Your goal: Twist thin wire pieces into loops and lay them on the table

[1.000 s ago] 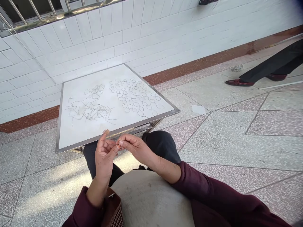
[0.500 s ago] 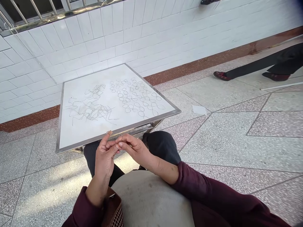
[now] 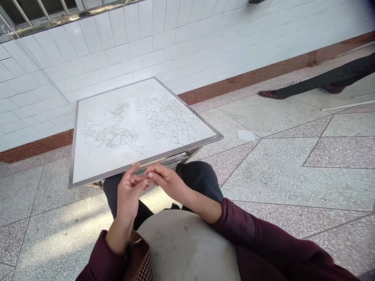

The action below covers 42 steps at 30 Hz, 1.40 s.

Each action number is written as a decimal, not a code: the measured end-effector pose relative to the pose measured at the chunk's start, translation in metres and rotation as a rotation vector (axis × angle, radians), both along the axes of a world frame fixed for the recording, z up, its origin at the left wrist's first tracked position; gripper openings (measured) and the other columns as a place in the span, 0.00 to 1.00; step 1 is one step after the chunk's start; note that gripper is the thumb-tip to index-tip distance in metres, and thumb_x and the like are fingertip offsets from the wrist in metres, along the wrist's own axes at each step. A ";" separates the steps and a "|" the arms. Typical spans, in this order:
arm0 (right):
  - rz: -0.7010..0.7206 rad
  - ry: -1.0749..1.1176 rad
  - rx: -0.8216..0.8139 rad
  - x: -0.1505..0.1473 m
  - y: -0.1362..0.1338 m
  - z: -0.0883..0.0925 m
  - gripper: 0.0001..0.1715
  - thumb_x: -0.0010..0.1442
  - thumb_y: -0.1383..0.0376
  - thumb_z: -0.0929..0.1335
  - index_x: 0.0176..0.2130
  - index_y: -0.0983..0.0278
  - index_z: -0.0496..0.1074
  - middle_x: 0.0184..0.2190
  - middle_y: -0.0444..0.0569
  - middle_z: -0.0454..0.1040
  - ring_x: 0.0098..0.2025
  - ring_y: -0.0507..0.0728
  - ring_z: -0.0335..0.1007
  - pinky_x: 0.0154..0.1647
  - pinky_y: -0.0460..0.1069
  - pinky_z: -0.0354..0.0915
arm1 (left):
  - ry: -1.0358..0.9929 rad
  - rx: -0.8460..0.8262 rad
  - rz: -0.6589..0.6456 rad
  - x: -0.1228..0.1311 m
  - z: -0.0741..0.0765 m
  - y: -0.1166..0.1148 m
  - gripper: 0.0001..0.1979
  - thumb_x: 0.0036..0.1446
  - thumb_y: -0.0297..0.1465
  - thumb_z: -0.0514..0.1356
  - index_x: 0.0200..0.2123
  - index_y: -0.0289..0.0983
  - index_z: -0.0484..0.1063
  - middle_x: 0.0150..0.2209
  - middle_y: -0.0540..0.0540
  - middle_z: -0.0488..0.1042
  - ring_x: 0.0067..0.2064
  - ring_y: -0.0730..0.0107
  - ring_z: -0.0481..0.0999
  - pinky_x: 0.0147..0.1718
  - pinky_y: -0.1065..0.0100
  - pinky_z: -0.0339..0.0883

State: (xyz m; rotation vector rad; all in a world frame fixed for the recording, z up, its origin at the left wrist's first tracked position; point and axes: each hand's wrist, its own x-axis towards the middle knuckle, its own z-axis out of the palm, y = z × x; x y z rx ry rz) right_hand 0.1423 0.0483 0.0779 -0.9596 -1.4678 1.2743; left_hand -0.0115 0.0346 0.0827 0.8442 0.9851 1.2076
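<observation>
My left hand [image 3: 130,191] is closed in a pinch of thumb and finger, with one wrapped fingertip sticking up. Tip to tip with it, my right hand [image 3: 166,181] pinches at the same spot. Whatever lies between the fingertips is too small to make out. Both hands are over my lap, at the near edge of a white table [image 3: 90,168] with a metal rim. A tangle of thin, bent wire pieces [image 3: 117,136] lies on its left part. Toward the right, several twisted wire loops [image 3: 165,115], many like figure eights, are spread in rows.
A white tiled wall [image 3: 117,50] stands behind the table, with a barred window [image 3: 38,15] at upper left. A person's leg and shoe [image 3: 272,94] show at right. On the speckled floor lies a white scrap [image 3: 246,135].
My right fingertips have drawn slightly up and apart from the left ones. The other person's legs have shifted left. The wires on the table look the same.
</observation>
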 end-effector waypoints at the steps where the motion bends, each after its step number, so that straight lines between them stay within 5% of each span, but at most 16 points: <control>1: 0.010 0.015 -0.010 0.000 0.000 0.000 0.16 0.66 0.51 0.64 0.38 0.61 0.71 0.29 0.43 0.68 0.28 0.51 0.61 0.31 0.48 0.62 | 0.010 0.007 -0.003 0.000 -0.001 0.000 0.29 0.48 0.30 0.71 0.55 0.39 0.71 0.28 0.52 0.78 0.30 0.74 0.76 0.31 0.71 0.71; 12: 0.182 0.047 -0.144 0.005 0.005 -0.005 0.19 0.66 0.52 0.65 0.44 0.62 0.78 0.26 0.42 0.69 0.27 0.49 0.58 0.30 0.46 0.60 | -0.015 -0.091 -0.043 -0.001 -0.002 0.003 0.33 0.44 0.30 0.73 0.55 0.39 0.71 0.32 0.49 0.79 0.29 0.74 0.77 0.28 0.73 0.70; 19: 0.151 0.048 -0.123 0.006 0.003 -0.004 0.21 0.63 0.52 0.68 0.50 0.62 0.70 0.26 0.40 0.69 0.28 0.51 0.66 0.31 0.48 0.64 | -0.016 -0.071 0.029 -0.001 0.001 0.001 0.31 0.43 0.30 0.73 0.53 0.39 0.72 0.27 0.54 0.75 0.28 0.73 0.75 0.29 0.71 0.72; 24: 0.015 -0.222 0.074 0.007 0.002 -0.004 0.13 0.63 0.59 0.69 0.46 0.61 0.71 0.25 0.41 0.71 0.27 0.51 0.65 0.30 0.48 0.63 | -0.051 -0.054 0.037 -0.002 -0.003 0.000 0.28 0.46 0.29 0.72 0.52 0.40 0.72 0.28 0.54 0.75 0.29 0.76 0.74 0.32 0.70 0.72; 30: -0.060 -0.437 0.444 0.007 0.000 -0.007 0.14 0.69 0.61 0.61 0.51 0.58 0.72 0.36 0.50 0.75 0.39 0.57 0.71 0.38 0.53 0.68 | -0.087 -0.023 0.071 -0.001 -0.005 0.000 0.27 0.49 0.30 0.71 0.53 0.40 0.71 0.28 0.54 0.74 0.29 0.76 0.74 0.33 0.70 0.71; 42: -0.102 -0.599 0.531 0.003 -0.007 -0.006 0.17 0.70 0.65 0.57 0.49 0.61 0.72 0.33 0.52 0.72 0.36 0.58 0.69 0.36 0.53 0.70 | -0.044 0.019 0.129 0.000 -0.006 -0.001 0.23 0.49 0.30 0.70 0.50 0.40 0.73 0.28 0.54 0.74 0.28 0.76 0.75 0.33 0.71 0.70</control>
